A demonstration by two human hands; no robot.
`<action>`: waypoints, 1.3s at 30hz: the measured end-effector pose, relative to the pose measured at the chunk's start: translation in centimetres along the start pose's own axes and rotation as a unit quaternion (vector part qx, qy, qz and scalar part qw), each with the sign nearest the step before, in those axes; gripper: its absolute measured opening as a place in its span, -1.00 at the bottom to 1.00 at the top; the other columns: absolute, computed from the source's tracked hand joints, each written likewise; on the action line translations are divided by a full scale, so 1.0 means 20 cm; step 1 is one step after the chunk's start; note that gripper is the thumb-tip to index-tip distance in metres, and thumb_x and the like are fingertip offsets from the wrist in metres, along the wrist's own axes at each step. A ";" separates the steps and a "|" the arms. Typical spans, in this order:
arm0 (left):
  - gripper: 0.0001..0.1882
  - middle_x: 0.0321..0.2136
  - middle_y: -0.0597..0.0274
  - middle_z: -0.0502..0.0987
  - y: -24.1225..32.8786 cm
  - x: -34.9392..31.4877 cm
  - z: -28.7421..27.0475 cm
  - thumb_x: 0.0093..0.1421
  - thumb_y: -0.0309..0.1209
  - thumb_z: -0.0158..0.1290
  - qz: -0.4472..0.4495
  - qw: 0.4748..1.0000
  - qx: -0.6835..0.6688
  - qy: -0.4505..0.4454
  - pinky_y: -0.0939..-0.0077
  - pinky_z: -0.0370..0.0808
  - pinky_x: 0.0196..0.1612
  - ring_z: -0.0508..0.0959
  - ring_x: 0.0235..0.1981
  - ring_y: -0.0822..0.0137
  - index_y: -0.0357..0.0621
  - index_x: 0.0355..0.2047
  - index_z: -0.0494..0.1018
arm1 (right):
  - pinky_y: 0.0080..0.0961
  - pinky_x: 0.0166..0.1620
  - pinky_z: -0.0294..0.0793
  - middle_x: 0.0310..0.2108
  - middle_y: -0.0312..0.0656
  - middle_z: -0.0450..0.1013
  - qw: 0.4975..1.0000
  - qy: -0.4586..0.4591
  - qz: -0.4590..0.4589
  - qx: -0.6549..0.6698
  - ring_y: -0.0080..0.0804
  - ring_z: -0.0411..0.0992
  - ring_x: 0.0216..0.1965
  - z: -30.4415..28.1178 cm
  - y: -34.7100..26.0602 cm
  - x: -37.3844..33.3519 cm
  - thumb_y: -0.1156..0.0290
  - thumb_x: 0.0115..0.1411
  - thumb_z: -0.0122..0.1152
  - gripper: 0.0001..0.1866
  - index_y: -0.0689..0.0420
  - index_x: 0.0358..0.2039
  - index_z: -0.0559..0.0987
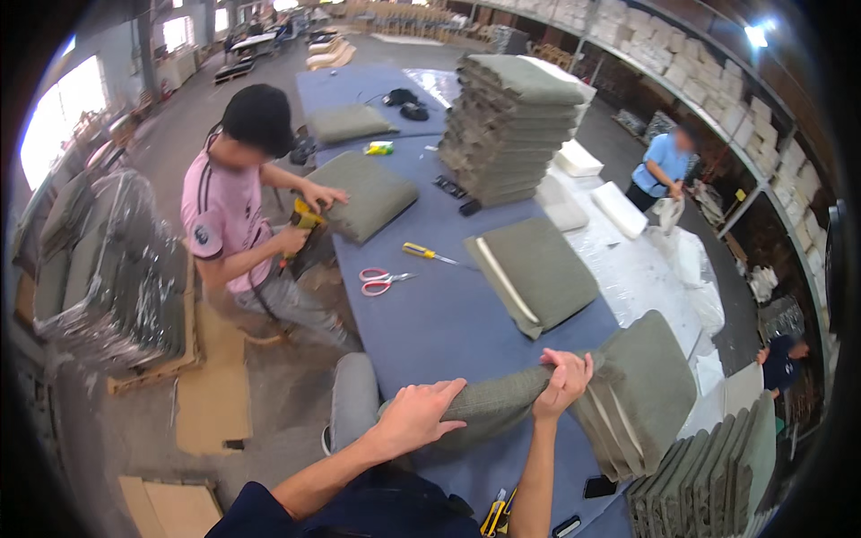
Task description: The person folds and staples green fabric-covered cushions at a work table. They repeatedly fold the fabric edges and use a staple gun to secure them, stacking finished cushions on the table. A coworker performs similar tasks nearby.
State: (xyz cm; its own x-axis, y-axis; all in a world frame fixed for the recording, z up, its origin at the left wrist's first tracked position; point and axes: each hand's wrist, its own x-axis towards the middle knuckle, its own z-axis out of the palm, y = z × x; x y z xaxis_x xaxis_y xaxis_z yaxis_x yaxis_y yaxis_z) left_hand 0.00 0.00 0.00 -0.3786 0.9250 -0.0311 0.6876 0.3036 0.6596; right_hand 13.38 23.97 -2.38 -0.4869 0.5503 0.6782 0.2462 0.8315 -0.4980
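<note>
Fingers (pixel 446 392) grip the grey-green cushion (pixel 500 395): left hand (pixel 411 421) on its left end, right hand (pixel 561 386) pinching its right. Cushion's long edge runs crosswise between; neither hand nearer.

1. On my left I make out a greyish wall (pixel 115 45) with a large, glaring window (pixel 73 112) and smaller windows (pixel 178 34) farther off.
2. I see a grey floor (pixel 287 412), stained in places, with brown cardboard (pixel 215 386) lying on it at left.
3. Near me stands a long table (pixel 421 323) covered in blue.
4. Along my right runs tall shelving (pixel 744 208) loaded with white bundles (pixel 664 45).
5. One bright lamp (pixel 756 36) shines high at far right.
</note>
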 end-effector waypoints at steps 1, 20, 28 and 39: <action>-0.24 0.20 0.02 0.53 0.03 -0.05 0.02 0.14 -0.14 0.37 0.005 0.999 -0.020 0.034 0.15 0.62 0.04 0.60 0.14 0.08 -0.17 0.27 0.35 | -0.03 0.45 -0.01 -0.29 -0.17 0.63 0.999 -0.006 -0.030 0.010 -0.18 0.50 0.03 -0.03 -0.02 0.03 0.17 0.38 -0.22 -0.49 0.12 -0.31 0.73; -0.05 0.26 -0.03 0.46 -0.36 -0.21 0.46 0.01 -0.47 0.43 -0.038 0.895 -0.395 0.203 0.26 0.42 0.30 0.50 0.27 0.12 -0.11 0.41 0.25 | -0.10 0.53 -0.18 0.56 0.25 -0.27 0.930 -0.123 0.174 0.300 0.12 -0.21 0.57 0.29 -0.51 -0.61 -0.22 0.17 0.30 0.30 0.37 0.53 -0.21; -0.03 0.43 -0.16 0.14 0.09 -0.02 0.57 0.10 -0.39 0.31 0.096 0.928 -0.322 0.161 0.11 0.21 0.44 0.19 0.45 -0.14 -0.22 0.46 0.06 | -0.16 0.37 0.24 0.32 0.24 0.29 0.948 -0.059 0.277 0.146 0.03 0.31 0.33 -0.11 -0.60 -0.31 0.46 -0.05 0.46 0.08 0.43 0.44 0.10; -0.74 -0.02 -0.01 0.61 -0.03 0.05 0.14 0.41 -0.42 0.06 0.149 0.871 -0.459 0.091 0.27 0.46 0.23 0.60 0.08 0.09 -0.35 0.00 0.56 | -0.17 0.22 0.44 0.09 0.24 0.51 0.959 -0.078 0.270 0.049 0.08 0.52 0.16 -0.09 -0.70 -0.66 0.43 -0.04 0.47 0.06 0.38 0.44 0.12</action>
State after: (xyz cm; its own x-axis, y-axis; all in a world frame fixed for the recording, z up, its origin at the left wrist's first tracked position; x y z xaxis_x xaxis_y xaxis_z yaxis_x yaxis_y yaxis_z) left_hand 0.90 1.27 -2.55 -0.4177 0.8542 0.3096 0.0193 -0.3324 0.9429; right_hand 17.95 5.18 -3.45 -0.4316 0.8741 0.2228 0.4217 0.4139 -0.8068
